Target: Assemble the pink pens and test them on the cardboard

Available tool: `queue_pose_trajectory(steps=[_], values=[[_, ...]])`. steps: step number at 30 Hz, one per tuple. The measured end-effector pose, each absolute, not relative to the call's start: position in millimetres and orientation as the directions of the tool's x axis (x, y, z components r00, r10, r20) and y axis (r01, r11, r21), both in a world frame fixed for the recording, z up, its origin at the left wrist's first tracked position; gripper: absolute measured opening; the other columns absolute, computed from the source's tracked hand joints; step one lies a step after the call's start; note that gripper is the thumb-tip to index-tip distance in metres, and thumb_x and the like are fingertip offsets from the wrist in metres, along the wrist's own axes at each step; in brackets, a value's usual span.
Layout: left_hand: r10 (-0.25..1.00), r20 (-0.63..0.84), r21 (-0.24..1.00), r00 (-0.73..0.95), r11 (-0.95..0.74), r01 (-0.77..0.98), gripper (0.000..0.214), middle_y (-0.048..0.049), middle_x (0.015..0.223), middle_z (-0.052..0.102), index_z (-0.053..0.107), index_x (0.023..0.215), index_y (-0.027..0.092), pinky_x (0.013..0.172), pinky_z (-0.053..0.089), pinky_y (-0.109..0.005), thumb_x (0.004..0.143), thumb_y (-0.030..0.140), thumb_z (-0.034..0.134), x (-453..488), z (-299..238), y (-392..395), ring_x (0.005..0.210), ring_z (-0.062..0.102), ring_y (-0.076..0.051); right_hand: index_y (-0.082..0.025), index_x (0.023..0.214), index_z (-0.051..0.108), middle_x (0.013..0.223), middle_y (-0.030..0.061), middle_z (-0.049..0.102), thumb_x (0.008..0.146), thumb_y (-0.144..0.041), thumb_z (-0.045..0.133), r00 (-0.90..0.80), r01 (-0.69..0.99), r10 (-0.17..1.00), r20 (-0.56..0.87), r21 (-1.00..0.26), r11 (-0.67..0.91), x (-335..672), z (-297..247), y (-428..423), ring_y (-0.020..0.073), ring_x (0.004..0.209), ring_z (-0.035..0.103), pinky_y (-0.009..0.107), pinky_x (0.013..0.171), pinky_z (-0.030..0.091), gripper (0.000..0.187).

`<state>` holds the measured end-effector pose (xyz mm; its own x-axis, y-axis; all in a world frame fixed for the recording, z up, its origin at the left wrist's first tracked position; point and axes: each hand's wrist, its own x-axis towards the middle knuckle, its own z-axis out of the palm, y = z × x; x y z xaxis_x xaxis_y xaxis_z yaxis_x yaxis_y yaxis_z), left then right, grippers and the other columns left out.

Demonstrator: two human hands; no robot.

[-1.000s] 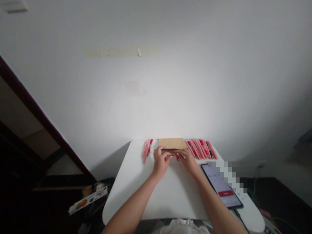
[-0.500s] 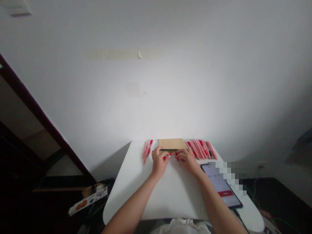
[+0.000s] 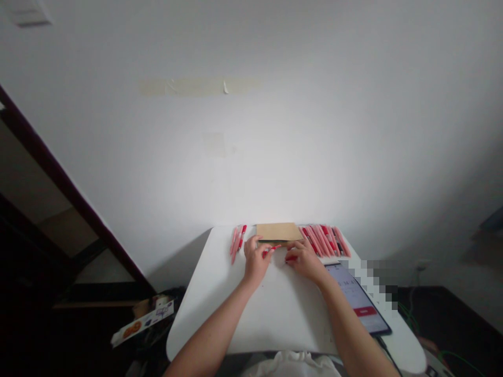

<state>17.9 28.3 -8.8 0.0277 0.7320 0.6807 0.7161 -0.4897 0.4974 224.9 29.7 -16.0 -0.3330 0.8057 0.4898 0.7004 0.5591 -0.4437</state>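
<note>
My left hand [image 3: 256,256] is closed in a pinch on a red pen [image 3: 273,248], whose thin tip points right. A short gap away, my right hand [image 3: 302,257] has its fingers closed on a small red pen cap [image 3: 291,258], partly hidden by the fingers. Just behind both hands lies a flat brown cardboard box [image 3: 279,232]. To the left is a small group of pink and red pens [image 3: 237,243]. On the right, several more pink and red pens [image 3: 324,241] lie side by side, some with dark ends.
A phone [image 3: 363,301] with a lit screen lies on the white table [image 3: 271,319], partly under my right forearm, with a cable at its lower end. The wall [image 3: 251,178] stands right behind the table. Assorted items [image 3: 143,322] are low on the left.
My right hand has drawn slightly right with the red pen cap, widening the gap to the pen's tip. My left hand stays nearly in place, with the pen tilted up a little.
</note>
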Motion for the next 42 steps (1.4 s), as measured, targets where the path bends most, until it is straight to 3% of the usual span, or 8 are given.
queue_pose_trajectory(steps=[8,19,28,32,42], values=[[0.731,0.682,0.498,0.023,-0.488,0.717,0.007,-0.0075,0.118,0.056,0.073,0.085,0.024,0.104,0.042,-0.05,0.079,0.02,0.072,16.2,-8.4,28.4,0.117,0.051,-0.026,-0.026,0.077,0.076,0.09,0.0044,0.069,0.07,-0.011,0.071,-0.343,0.68,0.816,0.466,-0.477,0.558,227.6,-16.0,30.8,0.0267,0.106,0.055,0.042,0.097,0.043,0.017],[0.744,0.668,0.511,0.001,-0.46,0.727,0.006,-0.0075,0.117,0.057,0.074,0.084,0.023,0.105,0.041,-0.05,0.081,0.02,0.07,13.1,-6.9,29.9,0.118,0.052,-0.026,-0.024,0.08,0.077,0.092,0.0069,0.068,0.074,-0.009,0.065,-0.336,0.694,0.843,0.42,-0.495,0.524,227.3,-12.4,29.9,0.0256,0.102,0.054,0.04,0.094,0.043,0.02],[0.755,0.655,0.529,-0.019,-0.441,0.725,0.005,-0.0077,0.116,0.058,0.074,0.083,0.024,0.104,0.042,-0.051,0.08,0.021,0.071,12.6,-6.0,30.2,0.117,0.053,-0.027,-0.024,0.095,0.073,0.094,0.0072,0.068,0.087,-0.019,0.057,-0.193,0.642,0.81,0.553,-0.553,0.531,230.3,-6.7,28.6,0.0244,0.097,0.055,0.041,0.088,0.046,0.019],[0.753,0.658,0.526,-0.016,-0.444,0.725,0.006,-0.0077,0.116,0.058,0.074,0.083,0.024,0.104,0.042,-0.051,0.079,0.02,0.072,13.0,-5.8,29.7,0.118,0.052,-0.027,-0.023,0.093,0.073,0.091,0.0079,0.068,0.089,-0.022,0.056,-0.138,0.647,0.779,0.611,-0.539,0.538,230.2,-7.6,30.0,0.0253,0.096,0.055,0.043,0.087,0.047,0.018],[0.757,0.653,0.511,0.017,-0.457,0.728,0.008,-0.0072,0.118,0.056,0.074,0.082,0.024,0.105,0.04,-0.051,0.076,0.019,0.076,14.1,-5.0,28.6,0.119,0.051,-0.027,-0.024,0.094,0.073,0.089,0.0075,0.067,0.09,-0.021,0.057,-0.146,0.682,0.758,0.636,-0.49,0.542,225.4,-4.3,27.1,0.0258,0.093,0.055,0.041,0.083,0.048,0.017]])
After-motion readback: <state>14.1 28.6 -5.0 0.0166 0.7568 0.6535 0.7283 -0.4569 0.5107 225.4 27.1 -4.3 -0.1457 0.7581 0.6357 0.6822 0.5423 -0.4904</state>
